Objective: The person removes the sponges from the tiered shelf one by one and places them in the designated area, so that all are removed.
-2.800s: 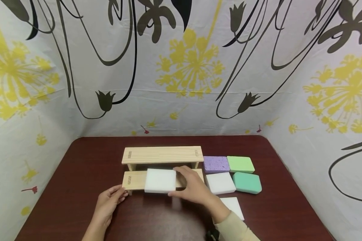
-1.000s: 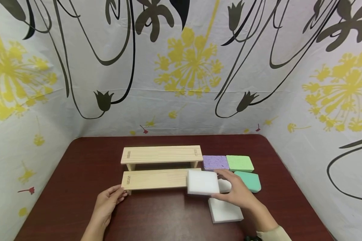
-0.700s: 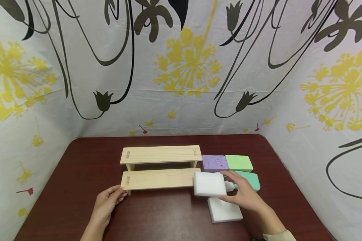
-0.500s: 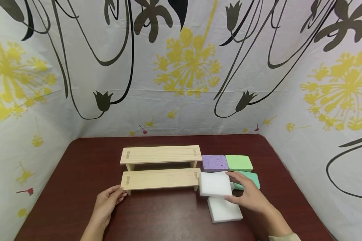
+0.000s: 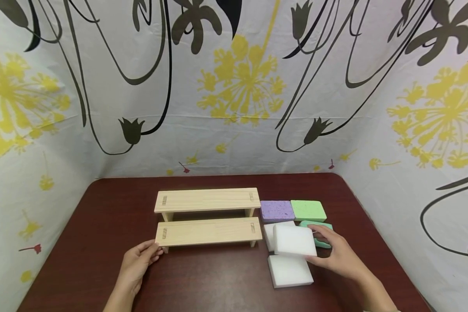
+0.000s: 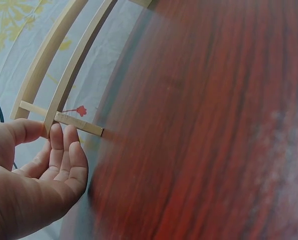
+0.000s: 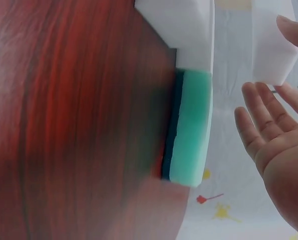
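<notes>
My left hand [image 5: 138, 262] pinches the near left corner of the lower tier of a two-tier pale wooden rack [image 5: 208, 232]. In the left wrist view, thumb and fingertips of the left hand [image 6: 38, 185] meet at the board's end. My right hand [image 5: 339, 255] holds a white block sponge [image 5: 294, 241] by its right side, thumb in front and fingers behind. That sponge is raised and partly covers another white sponge [image 5: 269, 237] behind it. A further white sponge [image 5: 290, 274] lies nearer. In the right wrist view, the held sponge [image 7: 274, 45] hangs well above the table.
A teal sponge [image 7: 191, 130] with a dark underside lies beside the white ones, partly hidden by my right hand in the head view. Farther back lie a purple sponge [image 5: 277, 211] and a light green sponge [image 5: 308, 210]. A patterned cloth [image 5: 234, 143] surrounds the dark red table.
My right hand has carried the white sponge rightward, from over the lower board to over the other white sponges. The left hand has kept its grip on the rack's corner.
</notes>
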The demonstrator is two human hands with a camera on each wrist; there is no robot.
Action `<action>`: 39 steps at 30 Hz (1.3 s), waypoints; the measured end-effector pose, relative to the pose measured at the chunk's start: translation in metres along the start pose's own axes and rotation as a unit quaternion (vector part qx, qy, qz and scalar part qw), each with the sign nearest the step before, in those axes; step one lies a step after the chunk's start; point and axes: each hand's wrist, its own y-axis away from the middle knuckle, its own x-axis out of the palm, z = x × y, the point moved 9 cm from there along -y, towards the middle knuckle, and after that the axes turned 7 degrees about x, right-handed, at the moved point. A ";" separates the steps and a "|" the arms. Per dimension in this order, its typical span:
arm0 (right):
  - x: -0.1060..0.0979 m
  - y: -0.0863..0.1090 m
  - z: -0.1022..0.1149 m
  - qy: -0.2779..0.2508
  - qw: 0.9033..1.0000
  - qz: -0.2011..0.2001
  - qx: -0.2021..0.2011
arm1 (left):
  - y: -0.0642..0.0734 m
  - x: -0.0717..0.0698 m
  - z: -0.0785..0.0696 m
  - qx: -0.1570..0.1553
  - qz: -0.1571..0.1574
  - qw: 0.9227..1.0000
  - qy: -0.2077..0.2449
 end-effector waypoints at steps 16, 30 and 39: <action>-0.016 0.019 -0.023 0.026 0.999 -0.012 0.016 | 0.001 0.000 0.000 0.001 0.005 1.000 0.006; -0.031 0.037 -0.042 0.008 0.999 -0.028 0.027 | -0.001 0.000 0.002 0.001 0.002 1.000 0.009; -0.037 0.049 -0.061 0.023 0.998 -0.011 0.060 | 0.001 -0.001 0.002 0.000 -0.003 1.000 0.009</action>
